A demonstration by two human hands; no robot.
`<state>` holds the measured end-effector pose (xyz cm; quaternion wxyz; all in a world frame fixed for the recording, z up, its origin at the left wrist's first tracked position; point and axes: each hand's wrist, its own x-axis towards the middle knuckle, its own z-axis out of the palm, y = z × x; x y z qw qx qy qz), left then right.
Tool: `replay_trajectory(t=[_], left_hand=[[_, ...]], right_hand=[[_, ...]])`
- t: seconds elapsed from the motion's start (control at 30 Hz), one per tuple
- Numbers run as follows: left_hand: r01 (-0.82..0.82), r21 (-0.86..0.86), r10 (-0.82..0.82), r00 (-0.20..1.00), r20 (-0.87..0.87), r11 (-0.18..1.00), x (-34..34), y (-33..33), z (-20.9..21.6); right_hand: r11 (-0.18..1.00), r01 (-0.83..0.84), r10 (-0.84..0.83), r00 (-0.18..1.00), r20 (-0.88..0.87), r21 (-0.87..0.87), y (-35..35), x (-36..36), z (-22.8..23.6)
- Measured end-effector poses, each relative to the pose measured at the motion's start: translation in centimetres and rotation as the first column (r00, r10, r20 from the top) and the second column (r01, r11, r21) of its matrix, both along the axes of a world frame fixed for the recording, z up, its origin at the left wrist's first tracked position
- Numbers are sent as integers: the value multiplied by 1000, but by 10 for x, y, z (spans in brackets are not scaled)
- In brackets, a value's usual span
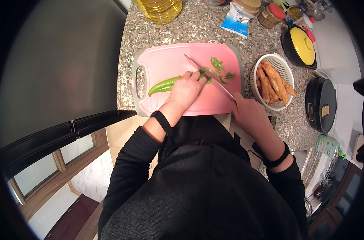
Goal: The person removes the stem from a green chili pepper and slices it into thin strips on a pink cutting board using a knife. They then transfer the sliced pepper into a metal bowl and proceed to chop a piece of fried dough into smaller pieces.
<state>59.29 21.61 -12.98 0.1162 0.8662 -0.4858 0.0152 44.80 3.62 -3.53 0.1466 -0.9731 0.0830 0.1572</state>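
A pink cutting board [158, 62] with a grey rim and a handle slot lies on the speckled counter. Across it stretches a long green pepper [162, 86], its cut end toward the right. My left hand [187, 90] presses down on the pepper, fingers curled over it close to the blade. My right hand [252, 114] grips a kitchen knife [224, 88] at the board's right edge; the handle is hidden in the fist. The blade slants up and left, just beside my left fingertips. Cut pepper pieces [217, 64] lie scattered to the right of the blade.
Right of the board stands a white basket [293, 76] of fried dough sticks [275, 80]. Beyond it are a black pot with a yellow lid [302, 46] and a round black appliance [321, 105]. An oil bottle [160, 10], a blue-white packet [237, 20] and jars [271, 16] line the back.
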Motion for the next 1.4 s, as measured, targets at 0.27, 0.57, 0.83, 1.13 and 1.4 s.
replay_trajectory(t=[0.27,0.57,0.83,1.13,1.4], left_hand=[[-9,-37,8,1000,-28,999,1,5,2],[5,-68,-2,999,37,998,0,8,1],[-8,22,9,999,-52,1000,-3,12,1],[-10,29,12,999,-39,1000,-2,10,1],[-9,9,9,1000,-23,1000,-2,9,-2]], right_hand=[[988,92,-117,970,214,124,13,43,-55],[974,159,-158,987,-17,159,21,30,-48],[961,166,-214,951,221,220,20,65,-68],[988,89,-108,983,149,129,9,7,-35],[1000,16,-17,999,41,19,18,4,-16]])
